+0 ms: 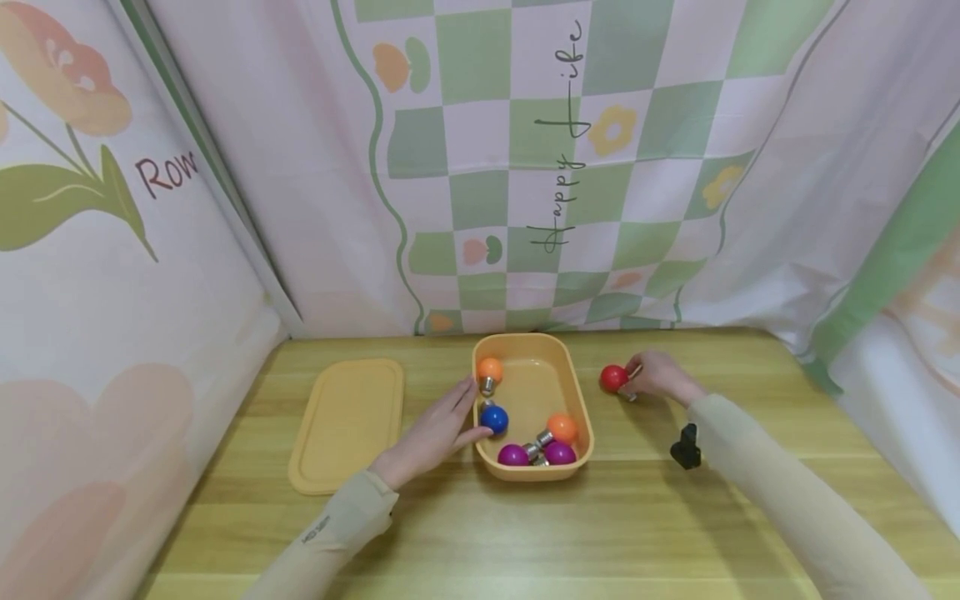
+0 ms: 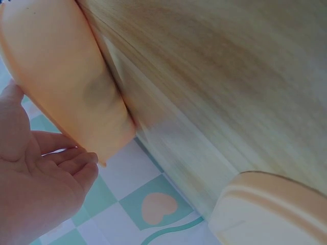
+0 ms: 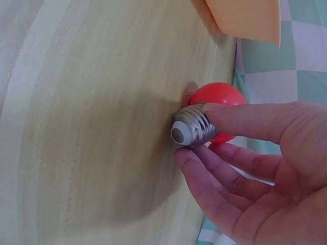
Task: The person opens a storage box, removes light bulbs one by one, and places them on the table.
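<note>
A yellow box (image 1: 582, 400) holds orange bulbs (image 1: 491, 370), a blue bulb (image 1: 494, 420) and purple bulbs (image 1: 513, 455). The left hand (image 1: 438, 429) rests along the box's left side with fingers extended, its thumb over the rim close to the blue bulb. In the left wrist view the left hand (image 2: 48, 176) touches the rim of the box (image 2: 71, 76) with relaxed fingers. Right of the box, the right hand (image 1: 662, 377) pinches a red bulb (image 1: 613, 378). The right wrist view shows the right hand (image 3: 265, 168) with thumb and fingertips at the metal base of the red bulb (image 3: 217, 94), low over the table.
A yellow lid (image 1: 348, 425) lies flat on the wooden table (image 1: 525, 533), left of the box. A small black object (image 1: 686, 447) is beside the right sleeve. Patterned curtains (image 1: 480, 200) stand behind the table and along its sides.
</note>
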### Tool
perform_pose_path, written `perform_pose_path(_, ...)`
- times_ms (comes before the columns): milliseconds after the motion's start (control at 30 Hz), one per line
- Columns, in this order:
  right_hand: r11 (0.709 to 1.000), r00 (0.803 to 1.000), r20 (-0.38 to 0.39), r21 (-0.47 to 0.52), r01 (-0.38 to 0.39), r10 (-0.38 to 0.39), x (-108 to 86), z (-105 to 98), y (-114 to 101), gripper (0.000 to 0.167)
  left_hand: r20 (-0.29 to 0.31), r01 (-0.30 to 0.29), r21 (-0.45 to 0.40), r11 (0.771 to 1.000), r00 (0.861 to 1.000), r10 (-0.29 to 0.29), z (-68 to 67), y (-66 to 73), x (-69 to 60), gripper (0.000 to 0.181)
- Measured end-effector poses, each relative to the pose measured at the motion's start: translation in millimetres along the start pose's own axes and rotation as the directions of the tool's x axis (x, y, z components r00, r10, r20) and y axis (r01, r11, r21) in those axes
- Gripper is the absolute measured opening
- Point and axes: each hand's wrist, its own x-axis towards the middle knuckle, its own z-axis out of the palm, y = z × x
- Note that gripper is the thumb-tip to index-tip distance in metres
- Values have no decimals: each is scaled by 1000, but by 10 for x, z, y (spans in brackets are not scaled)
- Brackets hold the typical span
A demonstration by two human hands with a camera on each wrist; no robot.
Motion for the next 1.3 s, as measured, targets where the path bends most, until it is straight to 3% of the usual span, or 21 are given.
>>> perform_pose_path(900, 1000, 1000, -9, 9, 20, -20, -80, 10, 56, 55, -4, 4, -27, 1000, 1000, -4, -22, 29, -12, 77)
perform_pose_path(1133, 1000, 1000, 4, 24, 5, -5, -130, -59, 20, 58, 1, 8, -30, 1000, 1000, -8, -9, 18, -5, 78)
perform_pose_path(1300, 999, 998, -32, 7, 46, -46, -147, -144, -45, 57, -7, -1, -34, 999, 1000, 0, -3, 0, 3, 77)
